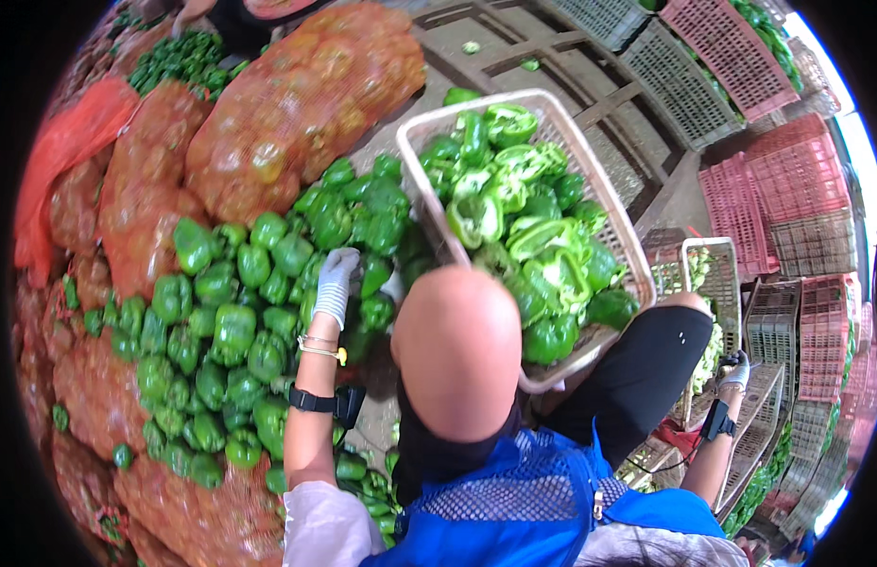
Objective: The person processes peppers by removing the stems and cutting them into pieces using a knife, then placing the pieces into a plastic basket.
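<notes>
My left hand [337,283], in a striped knit glove, rests among a heap of whole green bell peppers [234,333]; its fingers are partly hidden, so its hold on a pepper is not clear. My right hand [735,372], also gloved, is far out to the right beside a crate [732,283] holding pale green pieces. Something small and dark shows at its fingers, too small to name. Between my knees and beyond them stands a pale plastic crate [628,241] with cut, opened bell peppers [559,273] and several that look whole.
Orange mesh sacks [318,99] lie behind and left of the heap. Stacked pink crates [800,184] and grey crates [683,85] line the right side. A slatted frame [601,106] lies on the floor beyond the crate. Part of another person [243,28] shows at the top left.
</notes>
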A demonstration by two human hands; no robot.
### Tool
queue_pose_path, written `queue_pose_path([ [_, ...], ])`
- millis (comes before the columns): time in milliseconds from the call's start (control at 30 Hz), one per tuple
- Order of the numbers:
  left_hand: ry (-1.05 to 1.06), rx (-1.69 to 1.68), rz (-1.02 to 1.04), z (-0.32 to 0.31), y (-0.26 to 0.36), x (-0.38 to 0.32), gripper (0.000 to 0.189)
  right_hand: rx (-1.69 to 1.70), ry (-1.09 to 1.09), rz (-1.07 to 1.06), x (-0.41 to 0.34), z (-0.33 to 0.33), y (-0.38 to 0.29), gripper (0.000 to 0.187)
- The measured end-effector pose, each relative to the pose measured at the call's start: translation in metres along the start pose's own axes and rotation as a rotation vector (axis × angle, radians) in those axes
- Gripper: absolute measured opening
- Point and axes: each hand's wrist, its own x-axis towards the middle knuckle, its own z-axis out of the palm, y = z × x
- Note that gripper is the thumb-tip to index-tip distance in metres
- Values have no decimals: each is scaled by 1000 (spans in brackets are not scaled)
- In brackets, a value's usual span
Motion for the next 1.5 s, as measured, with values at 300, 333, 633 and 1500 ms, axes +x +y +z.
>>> queue_pose_path([
  [300, -135, 941, 458, 72, 120, 139, 29, -843, -209, -549, -110, 193, -20, 31],
  [333, -143, 1236, 693, 63, 135, 152, 31, -809, -286, -588, -90, 208, -27, 32],
  [633, -386, 2000, 796, 153, 235, 241, 37, -758, -725, -594, -121, 349, 90, 39],
  [1500, -127, 1232, 529, 150, 142, 308, 72, -231, -185, -273, -85, 333, 69, 45],
])
